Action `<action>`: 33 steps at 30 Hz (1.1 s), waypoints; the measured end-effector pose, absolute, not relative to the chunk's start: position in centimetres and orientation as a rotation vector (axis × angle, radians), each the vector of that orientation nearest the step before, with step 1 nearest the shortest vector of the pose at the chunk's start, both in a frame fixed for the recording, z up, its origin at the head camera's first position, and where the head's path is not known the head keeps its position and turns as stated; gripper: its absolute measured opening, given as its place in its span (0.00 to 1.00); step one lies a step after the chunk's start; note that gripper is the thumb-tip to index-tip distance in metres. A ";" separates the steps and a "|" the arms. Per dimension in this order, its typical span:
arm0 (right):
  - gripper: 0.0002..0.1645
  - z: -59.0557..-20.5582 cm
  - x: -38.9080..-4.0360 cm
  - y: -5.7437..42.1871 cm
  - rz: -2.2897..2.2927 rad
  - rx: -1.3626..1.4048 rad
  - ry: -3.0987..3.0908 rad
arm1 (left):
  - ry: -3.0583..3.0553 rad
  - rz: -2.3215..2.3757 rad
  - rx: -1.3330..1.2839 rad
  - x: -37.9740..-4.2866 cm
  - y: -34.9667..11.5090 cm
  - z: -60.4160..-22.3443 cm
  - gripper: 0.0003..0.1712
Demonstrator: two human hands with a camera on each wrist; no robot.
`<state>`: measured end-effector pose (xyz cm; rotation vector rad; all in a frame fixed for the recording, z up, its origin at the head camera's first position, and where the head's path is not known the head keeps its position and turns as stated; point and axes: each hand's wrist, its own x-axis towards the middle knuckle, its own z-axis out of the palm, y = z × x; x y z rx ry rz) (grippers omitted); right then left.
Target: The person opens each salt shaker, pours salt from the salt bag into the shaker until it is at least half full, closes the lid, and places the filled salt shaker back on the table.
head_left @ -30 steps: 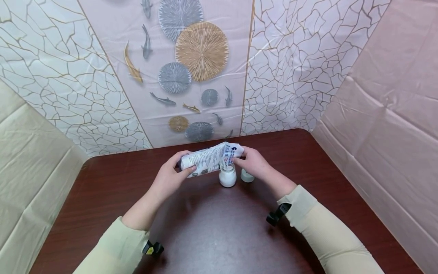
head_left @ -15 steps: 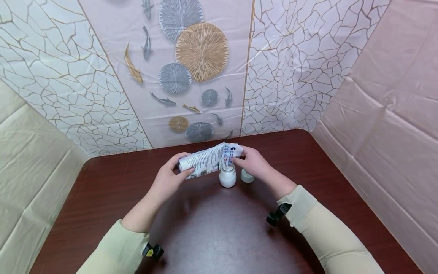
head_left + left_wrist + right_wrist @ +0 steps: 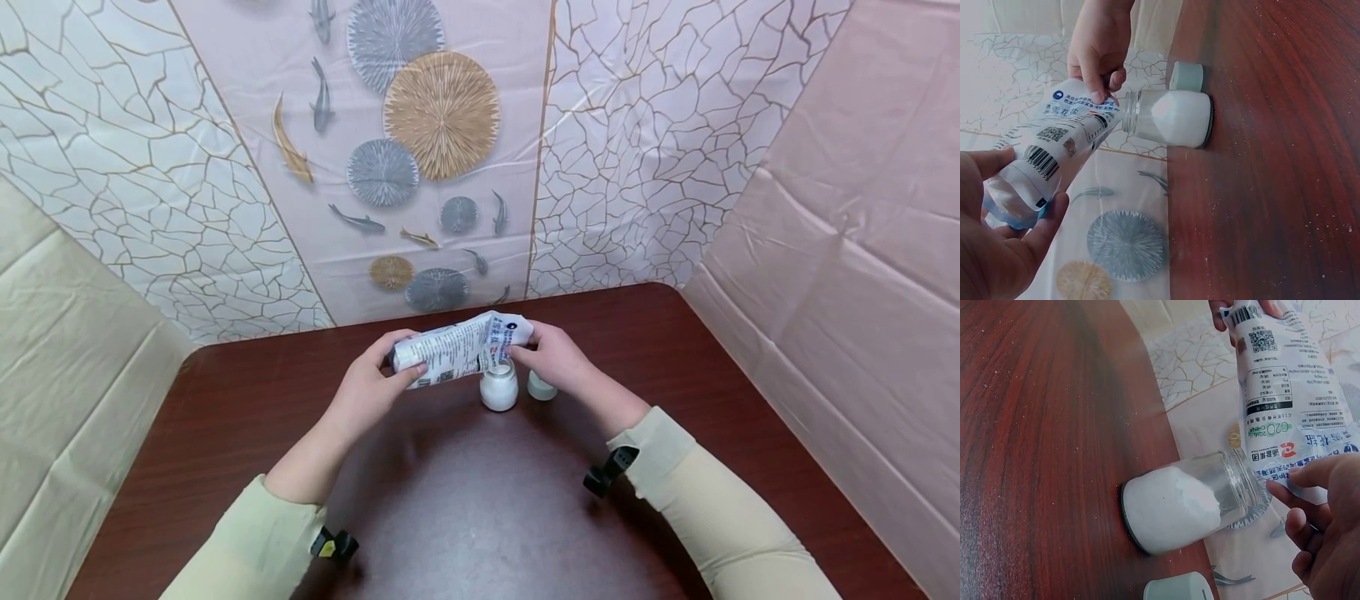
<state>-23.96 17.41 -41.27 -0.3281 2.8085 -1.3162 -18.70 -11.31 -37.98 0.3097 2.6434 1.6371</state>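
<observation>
A white printed salt bag [image 3: 450, 352] is held tilted over a small glass jar [image 3: 499, 390], its corner at the jar's mouth. My left hand [image 3: 369, 387] grips the bag's raised bottom end, thumb on the near side. With thumb and fingers, my right hand [image 3: 561, 358] pinches the bag's other end beside the jar's rim. White salt [image 3: 1169, 512] lies heaped inside the upright jar, with bare glass above it. In the right wrist view, the bag [image 3: 1297, 387] shows its printed label. Any falling stream of salt is hard to make out.
A pale green lid [image 3: 542, 387] stands on the table just right of the jar. The dark reddish-brown table [image 3: 465, 500] has scattered white grains, visible in the left wrist view. Patterned cloth [image 3: 442, 208] hangs behind the table's back edge, with plain cloth at both sides.
The bag's left end dips slightly and comes back up with my left hand. My right hand, the jar and the lid stay in place.
</observation>
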 end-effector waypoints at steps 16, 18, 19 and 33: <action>0.20 -41.6 -24.0 17.6 -1.329 -0.293 2.795 | 2.708 1.547 0.360 -18.9 -10.8 -37.1 0.25; 0.20 -41.6 -24.0 17.6 -1.325 -0.287 2.797 | 2.718 1.543 0.364 -19.0 -10.8 -37.1 0.24; 0.20 -41.6 -24.0 17.6 -1.322 -0.287 2.799 | 2.718 1.544 0.365 -19.0 -10.8 -37.1 0.24; 0.19 -41.5 -23.8 17.6 -1.338 -0.305 2.794 | 2.717 1.540 0.376 -19.0 -10.7 -37.0 0.24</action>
